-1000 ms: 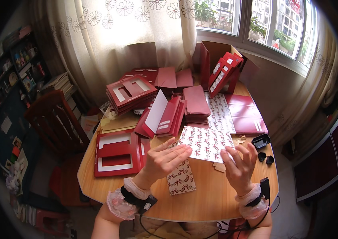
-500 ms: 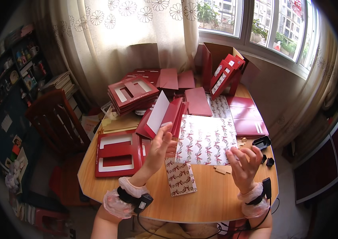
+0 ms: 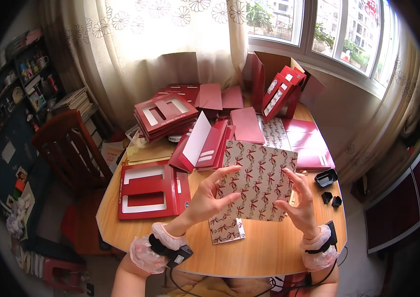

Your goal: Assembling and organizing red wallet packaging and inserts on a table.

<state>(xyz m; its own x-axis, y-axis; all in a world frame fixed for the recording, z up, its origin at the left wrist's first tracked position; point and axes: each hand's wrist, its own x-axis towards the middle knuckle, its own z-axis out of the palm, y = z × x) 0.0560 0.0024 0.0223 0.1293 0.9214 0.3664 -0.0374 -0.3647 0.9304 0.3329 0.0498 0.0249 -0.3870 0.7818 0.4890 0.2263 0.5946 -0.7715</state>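
Above the near middle of the table is a patterned sheet [image 3: 262, 185], off-white with red bows and green sprigs, tilted up toward me. My left hand [image 3: 205, 195] holds its left side, with thumb and forefinger lying over the face. At the right edge my right hand [image 3: 301, 203] grips it with thumb and fingers. The sheet's underside is hidden. Below it, flat on the wood, lies a narrower patterned piece [image 3: 227, 231], partly covered by the sheet and my left hand.
A red windowed folder [image 3: 180, 190] lies left on the table [image 3: 170, 242]. Behind are stacked red folders [image 3: 165, 115], an upright red wallet [image 3: 204, 143], and an open box [image 3: 258, 79] holding red packages. Black plastic parts [image 3: 326, 177] sit at the right. Cables run from both wrists.
The sheet has tipped up, its face now turned toward me and its lower edge nearer. My left hand has moved right and down onto its left side; my right hand has shifted slightly.
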